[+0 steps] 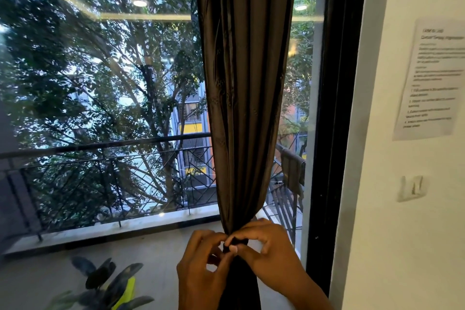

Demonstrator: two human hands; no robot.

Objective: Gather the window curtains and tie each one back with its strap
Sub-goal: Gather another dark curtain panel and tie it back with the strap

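Curtain (245, 88) is hanging just right of the window's middle, gathered into a narrow bundle that is pinching to a waist low in the view, where both hands are working. Left hand (201, 267) is coming in from the left with its fingers curled, pinching at the dark strap (236, 243) on the front of the bundle; right hand (266, 246) is meeting it from the right, thumb and forefinger nipping the same small piece. To do this well, the folds should probably be kept bunched tight while the strap's ends are being drawn snug and fastened, so nothing is slipping loose above the waist. Much is going unseen: the strap is nearly covered by the fingers, so its fastening cannot be told, the curtain's top and hem are running out of view, and any second curtain is not showing.
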